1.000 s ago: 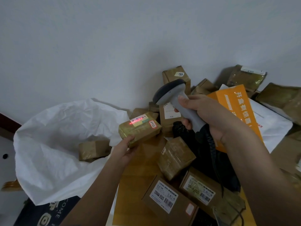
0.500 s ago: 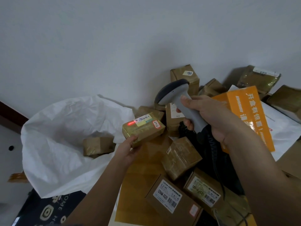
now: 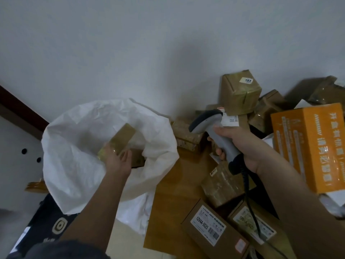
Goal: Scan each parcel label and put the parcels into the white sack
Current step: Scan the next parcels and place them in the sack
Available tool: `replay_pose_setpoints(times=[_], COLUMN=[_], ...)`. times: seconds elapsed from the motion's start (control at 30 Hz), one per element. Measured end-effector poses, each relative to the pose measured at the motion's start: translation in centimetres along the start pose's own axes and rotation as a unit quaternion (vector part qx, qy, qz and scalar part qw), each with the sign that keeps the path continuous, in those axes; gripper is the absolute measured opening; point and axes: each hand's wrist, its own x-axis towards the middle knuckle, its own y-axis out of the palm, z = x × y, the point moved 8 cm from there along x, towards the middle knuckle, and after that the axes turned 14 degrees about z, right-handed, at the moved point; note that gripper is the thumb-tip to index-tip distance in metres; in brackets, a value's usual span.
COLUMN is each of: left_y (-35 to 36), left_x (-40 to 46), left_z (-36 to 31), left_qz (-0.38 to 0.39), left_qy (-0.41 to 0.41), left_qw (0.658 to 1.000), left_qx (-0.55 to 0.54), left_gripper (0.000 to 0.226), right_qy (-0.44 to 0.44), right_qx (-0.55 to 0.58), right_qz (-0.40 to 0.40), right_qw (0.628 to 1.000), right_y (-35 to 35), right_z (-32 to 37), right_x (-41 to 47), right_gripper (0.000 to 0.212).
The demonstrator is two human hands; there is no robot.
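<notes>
Our left hand (image 3: 116, 161) is over the mouth of the sack (image 3: 78, 165), the parcel (image 3: 119, 141) at its fingertips; through the blur we cannot tell if it still grips. Our right hand (image 3: 240, 146) grasps the scanner (image 3: 214, 131) above the tabletop (image 3: 173, 193). The risk: the sack's limp rim may fold inward, so the parcel catches and tumbles outside.
</notes>
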Motion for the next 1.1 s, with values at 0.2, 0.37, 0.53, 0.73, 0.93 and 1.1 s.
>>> replay_pose_setpoints(times=[0.2, 0.37, 0.53, 0.73, 0.93, 1.1], left_y=[2.5, 5.0, 7.4, 11.4, 13.7, 14.0], left_x=[-1.5, -3.6, -4.7, -7.8, -10.9, -11.3], left_z=[3.9, 9.6, 13.8, 20.8, 26.5, 27.7], left_qz=[0.069, 0.104, 0.156, 0.337, 0.433, 0.392], left_qy=[-0.118, -0.206, -0.222, -0.16, -0.018, 0.029], left_qw=[0.99, 0.968, 0.909, 0.659, 0.468, 0.413], left_qx=[0.029, 0.101, 0.317, 0.653, 0.77, 0.822], left_gripper=[0.021, 0.018, 0.022, 0.072, 0.135, 0.133], right_qy=[0.006, 0.011, 0.013, 0.001, 0.013, 0.012], right_qx=[0.008, 0.008, 0.015, 0.015, 0.005, 0.008], right_qz=[-0.016, -0.035, -0.062, -0.082, -0.101, -0.105], right_qw=[1.0, 0.999, 0.998, 0.996, 0.995, 0.994], right_y=[-0.2, -1.8, -4.4, -7.3, -9.7, -11.0], right_z=[-0.6, -0.6, -0.7, -1.3, -2.8, -3.7], right_x=[0.6, -0.2, -1.8, -3.8, -5.6, -6.5], right_gripper=[0.02, 0.03, 0.039, 0.037, 0.034, 0.03])
